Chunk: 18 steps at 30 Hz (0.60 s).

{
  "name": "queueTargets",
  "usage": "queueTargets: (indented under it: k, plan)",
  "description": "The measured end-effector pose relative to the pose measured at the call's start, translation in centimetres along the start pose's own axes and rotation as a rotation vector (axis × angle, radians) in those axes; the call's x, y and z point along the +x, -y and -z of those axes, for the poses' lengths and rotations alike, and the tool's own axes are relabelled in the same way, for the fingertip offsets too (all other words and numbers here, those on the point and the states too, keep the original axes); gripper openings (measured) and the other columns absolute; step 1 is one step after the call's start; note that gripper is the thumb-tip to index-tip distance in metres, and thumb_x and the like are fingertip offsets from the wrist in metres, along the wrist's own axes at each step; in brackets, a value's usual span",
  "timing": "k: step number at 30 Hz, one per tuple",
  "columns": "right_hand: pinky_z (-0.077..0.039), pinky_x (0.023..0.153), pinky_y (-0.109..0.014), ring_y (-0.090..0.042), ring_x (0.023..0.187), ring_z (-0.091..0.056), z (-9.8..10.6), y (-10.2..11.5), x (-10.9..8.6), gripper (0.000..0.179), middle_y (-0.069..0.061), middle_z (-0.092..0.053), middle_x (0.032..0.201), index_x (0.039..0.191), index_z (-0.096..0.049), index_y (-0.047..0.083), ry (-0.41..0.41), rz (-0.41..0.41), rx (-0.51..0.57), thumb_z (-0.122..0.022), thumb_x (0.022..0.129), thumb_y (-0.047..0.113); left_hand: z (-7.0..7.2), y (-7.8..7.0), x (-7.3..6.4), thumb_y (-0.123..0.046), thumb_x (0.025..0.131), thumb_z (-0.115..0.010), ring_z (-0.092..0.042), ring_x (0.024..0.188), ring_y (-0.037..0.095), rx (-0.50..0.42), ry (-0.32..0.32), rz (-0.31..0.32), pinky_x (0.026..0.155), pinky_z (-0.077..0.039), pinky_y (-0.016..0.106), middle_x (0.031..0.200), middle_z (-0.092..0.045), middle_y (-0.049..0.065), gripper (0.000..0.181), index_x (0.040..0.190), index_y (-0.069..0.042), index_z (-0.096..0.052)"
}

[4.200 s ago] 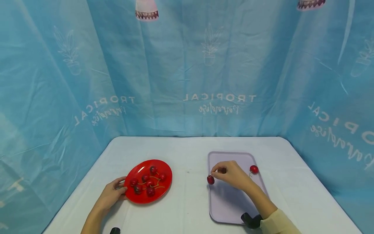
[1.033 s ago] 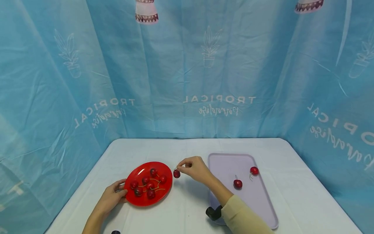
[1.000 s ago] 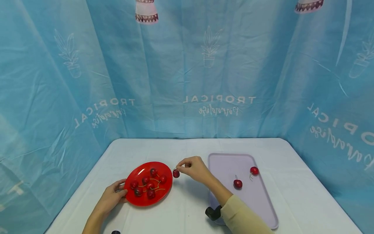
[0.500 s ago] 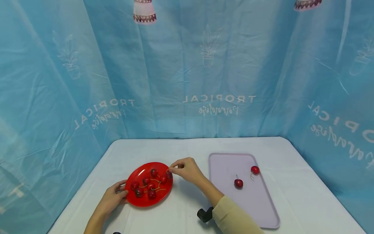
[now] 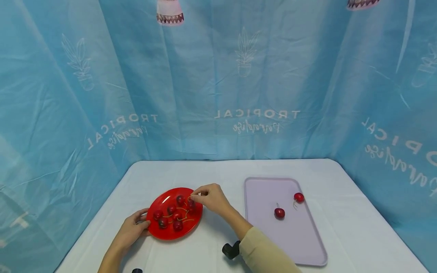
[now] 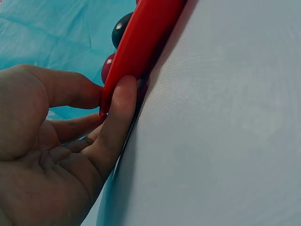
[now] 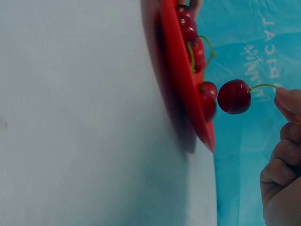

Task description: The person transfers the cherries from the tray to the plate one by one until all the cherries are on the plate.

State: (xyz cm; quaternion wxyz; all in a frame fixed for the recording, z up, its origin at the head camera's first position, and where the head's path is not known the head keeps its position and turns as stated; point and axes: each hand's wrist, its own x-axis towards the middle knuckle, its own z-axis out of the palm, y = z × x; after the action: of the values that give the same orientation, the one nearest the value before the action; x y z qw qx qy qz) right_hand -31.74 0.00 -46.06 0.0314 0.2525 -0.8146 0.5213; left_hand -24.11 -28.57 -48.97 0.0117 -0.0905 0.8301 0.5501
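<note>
A red plate (image 5: 164, 234) with several dark red cherries lies on the left half of the table. My left hand (image 5: 131, 228) grips its left rim, thumb on top and fingers beneath, as the left wrist view also shows. Over the plate's right part, my right hand (image 5: 212, 198) pinches a cherry (image 7: 234, 97) by its green stem. In the right wrist view that cherry hangs just above the cherries on the plate. Two more cherries are at the lilac tray (image 5: 290, 246): one cherry (image 5: 279, 213) inside it, another cherry (image 5: 299, 197) at its right edge.
A white cloth covers the table (image 5: 222, 172), and a blue printed curtain (image 5: 225, 83) hangs behind and at both sides. A black wrist device (image 5: 231, 250) sits by my right sleeve. Another dark piece (image 5: 137, 270) shows near my left forearm.
My right hand has moved left from the tray, carrying the cherry by its stem across the table and over the plate's right rim. The left hand keeps holding the plate.
</note>
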Motion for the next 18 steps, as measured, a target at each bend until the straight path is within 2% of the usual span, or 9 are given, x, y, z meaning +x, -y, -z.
queueTargets:
  k: [6, 12, 18]
  plan:
    - [-0.053, 0.060, -0.023, -0.010, 0.075, -0.055, -1.0, -0.3, 0.0, 0.007, 0.015, -0.066, 0.077, 0.089, -0.078, 0.021, 0.045, -0.018, 0.007, -0.072, 0.086, 0.023, -0.2, 0.0, -0.3, -0.003, 0.089, -0.055, -0.064, 0.081, 0.023, 0.010, 0.006, -0.014, 0.069, -0.057, 0.033, 0.122, -0.052, 0.027, 0.052, 0.138, 0.007, -0.040]
    - [-0.053, 0.061, -0.024, -0.011, 0.076, -0.055, -1.7, -0.3, 0.3, 0.007, 0.015, -0.066, 0.077, 0.089, -0.078, 0.022, 0.047, -0.016, 0.007, -0.073, 0.086, 0.023, 0.0, 0.2, 0.0, -0.004, 0.090, -0.056, -0.064, 0.081, 0.022, 0.020, -0.007, -0.011, 0.069, -0.057, 0.032, 0.122, -0.053, 0.025, 0.052, 0.138, 0.004, -0.041]
    - [-0.054, 0.063, -0.023, -0.010, 0.080, -0.056, -2.6, 0.1, 1.1, 0.008, 0.016, -0.066, 0.080, 0.090, -0.078, 0.023, 0.066, -0.011, 0.016, -0.072, 0.087, 0.023, 0.3, 0.2, 0.1, -0.003, 0.090, -0.055, -0.064, 0.078, 0.023, 0.003, 0.001, -0.013, 0.068, -0.057, 0.033, 0.123, -0.052, 0.026, 0.052, 0.139, 0.005, -0.040]
